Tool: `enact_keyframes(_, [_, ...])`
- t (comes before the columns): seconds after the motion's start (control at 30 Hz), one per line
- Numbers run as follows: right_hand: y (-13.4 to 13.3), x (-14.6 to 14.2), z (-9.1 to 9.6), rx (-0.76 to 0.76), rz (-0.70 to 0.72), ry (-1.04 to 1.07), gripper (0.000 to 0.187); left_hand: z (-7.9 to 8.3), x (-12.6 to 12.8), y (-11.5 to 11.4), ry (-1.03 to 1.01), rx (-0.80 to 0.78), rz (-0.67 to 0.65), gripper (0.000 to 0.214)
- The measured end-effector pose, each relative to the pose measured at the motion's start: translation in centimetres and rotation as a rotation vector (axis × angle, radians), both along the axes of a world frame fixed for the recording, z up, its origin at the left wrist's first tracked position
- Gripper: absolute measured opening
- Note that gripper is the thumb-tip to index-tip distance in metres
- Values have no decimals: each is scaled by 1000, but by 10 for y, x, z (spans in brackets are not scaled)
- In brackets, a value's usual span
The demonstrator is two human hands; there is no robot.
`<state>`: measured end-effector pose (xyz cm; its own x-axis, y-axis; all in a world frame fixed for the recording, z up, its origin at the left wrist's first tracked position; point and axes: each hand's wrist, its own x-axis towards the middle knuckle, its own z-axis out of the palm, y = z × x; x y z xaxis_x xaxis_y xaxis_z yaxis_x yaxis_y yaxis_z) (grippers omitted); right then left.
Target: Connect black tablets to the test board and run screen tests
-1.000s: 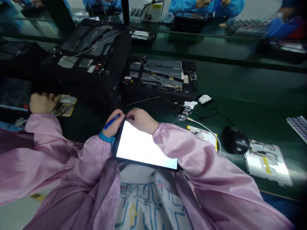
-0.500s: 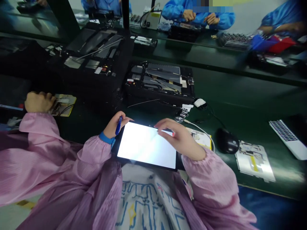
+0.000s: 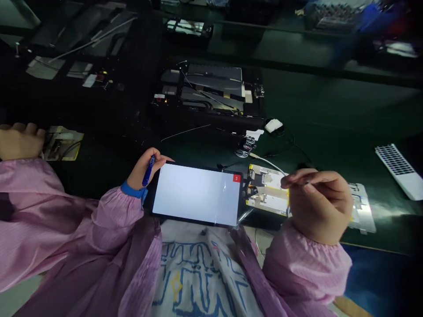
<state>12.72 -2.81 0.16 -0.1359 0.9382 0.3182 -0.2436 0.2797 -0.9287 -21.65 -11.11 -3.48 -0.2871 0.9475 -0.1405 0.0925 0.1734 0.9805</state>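
Background: a dark green bench (image 3: 346, 132) is running across the view, its far side fading into shadow. Further back, black-framed panels (image 3: 214, 90) are lying stacked.

Item, one flat screen (image 3: 196, 191): lying at the near edge, close against the person's shirt (image 3: 201, 273), glowing white and showing a red square near its upper right corner.

Item, left hand (image 3: 143, 169): grasping a blue pen (image 3: 148, 171) while touching the screen's upper left corner; its wrist is wearing a blue band (image 3: 134, 189).

Item, right hand (image 3: 320, 202): hovering right of the screen, thumb and fingers drawing together; whether they are pinching anything, one cannot tell.

Item, one yellow-edged board (image 3: 267, 193): lying between screen and right hand.

Item, one white keyboard (image 3: 398, 169): resting far right.

Item, a co-worker's hand (image 3: 21, 141): resting at far left beside another yellow-edged part (image 3: 64, 143).
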Motion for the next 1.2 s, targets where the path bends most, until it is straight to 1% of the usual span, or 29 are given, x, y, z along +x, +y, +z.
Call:
enact_keyframes(0.07, [-9, 3, 1, 22, 45, -37, 7, 0, 2, 0, 10, 4, 8, 27])
enact_keyframes(0.1, [-13, 5, 1, 37, 86, -88, 7, 0, 2, 1, 12, 6, 12, 27])
enact_keyframes(0.23, [-27, 4, -3, 157, 317, -373, 12, 1, 5, 2, 21, 14, 21, 27])
enact_keyframes(0.3, [-34, -3, -3, 233, 439, -422, 17, 1, 6, 2, 31, 12, 30, 27])
enact_keyframes(0.37, [-42, -15, -2, 295, 576, -416, 25, 1, 6, 2, 44, 13, 34, 27])
enact_keyframes(0.47, [-59, -35, -2, 351, 777, -440, 42, 1, 6, 2, 71, 24, 30, 29])
enact_keyframes(0.6, [-81, -56, -8, 371, 973, -472, 62, 2, 6, 3, 129, 23, 25, 28])
enact_keyframes(0.7, [-91, -63, -11, 358, 1076, -430, 68, 1, 5, 4, 141, 25, 27, 28])
enact_keyframes(0.77, [-94, -66, -11, 356, 1134, -343, 68, -1, 4, 5, 138, 30, 31, 29])
enact_keyframes(0.83, [-95, -68, -7, 366, 1191, -249, 70, -3, 2, 6, 147, 31, 27, 29])
enact_keyframes(0.9, [-94, -69, -2, 382, 1247, -200, 71, -5, 1, 6, 162, 33, 20, 29])
enact_keyframes(0.97, [-90, -66, 5, 391, 1279, -207, 68, -6, 0, 6, 159, 40, 19, 28])
enact_keyframes(1.0, [-86, -64, 9, 390, 1272, -216, 66, -7, 0, 6, 150, 45, 22, 28])
enact_keyframes(1.07, [-78, -56, 14, 364, 1204, -218, 63, -8, 0, 6, 130, 51, 29, 29])
enact_keyframes(1.13, [-67, -46, 15, 285, 1045, -190, 59, -8, 0, 6, 116, 45, 33, 30])
enact_keyframes(1.2, [-52, -36, 11, 147, 830, -157, 52, -7, 2, 6, 108, 40, 37, 30])
